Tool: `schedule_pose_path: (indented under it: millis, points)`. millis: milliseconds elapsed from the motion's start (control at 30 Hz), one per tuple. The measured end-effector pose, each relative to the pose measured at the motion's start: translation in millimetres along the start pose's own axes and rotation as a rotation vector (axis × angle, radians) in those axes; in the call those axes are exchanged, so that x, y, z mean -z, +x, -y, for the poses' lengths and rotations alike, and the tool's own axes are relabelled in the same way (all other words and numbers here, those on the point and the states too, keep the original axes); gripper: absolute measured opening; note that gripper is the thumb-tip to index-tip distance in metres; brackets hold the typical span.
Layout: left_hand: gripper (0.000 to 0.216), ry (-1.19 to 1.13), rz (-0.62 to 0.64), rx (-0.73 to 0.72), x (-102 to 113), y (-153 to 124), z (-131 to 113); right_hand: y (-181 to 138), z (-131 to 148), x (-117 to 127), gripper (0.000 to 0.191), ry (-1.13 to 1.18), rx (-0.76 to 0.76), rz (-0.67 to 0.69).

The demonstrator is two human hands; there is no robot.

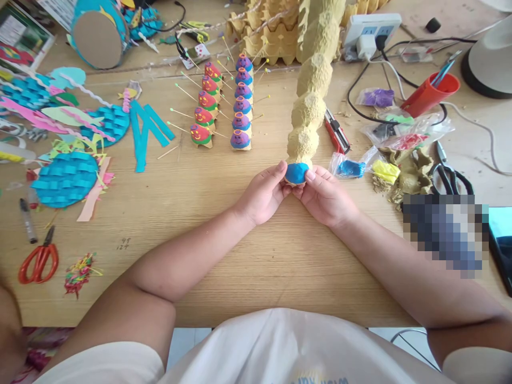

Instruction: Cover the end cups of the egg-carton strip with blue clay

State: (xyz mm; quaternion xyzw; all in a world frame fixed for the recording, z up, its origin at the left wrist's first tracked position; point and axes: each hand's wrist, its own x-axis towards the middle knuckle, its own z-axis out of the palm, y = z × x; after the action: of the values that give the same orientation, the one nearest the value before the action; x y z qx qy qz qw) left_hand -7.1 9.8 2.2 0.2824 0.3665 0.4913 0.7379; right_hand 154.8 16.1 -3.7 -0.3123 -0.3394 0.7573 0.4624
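Both my hands hold the near end of a long strip of egg-carton cups (307, 109), which stretches away from me over the table. Blue clay (296, 173) covers the cup at this end. My left hand (264, 194) grips that cup from the left, thumb on the clay's edge. On the other side, my right hand (326, 197) pinches it with the thumb pressed on the blue. Left of the strip stand two rows of decorated cups: a red and green caterpillar (206, 106) with pins, and a purple and blue caterpillar (242, 104).
Right of my hands lie a red utility knife (336, 132), packets of blue clay (351, 168) and yellow clay (386, 172), and black scissors (450, 176). A red cup (432, 95) stands behind. Blue woven paper pieces (66, 178) and orange-handled scissors (40, 261) are at left.
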Motion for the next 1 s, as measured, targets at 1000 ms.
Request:
schedule_pose_path:
  millis: [1000]
  points:
    - [0.044,-0.012,0.038,-0.079,0.1,-6.4,2.9,-1.5,-3.7,-4.8,0.050,-0.002,-0.003,0.000]
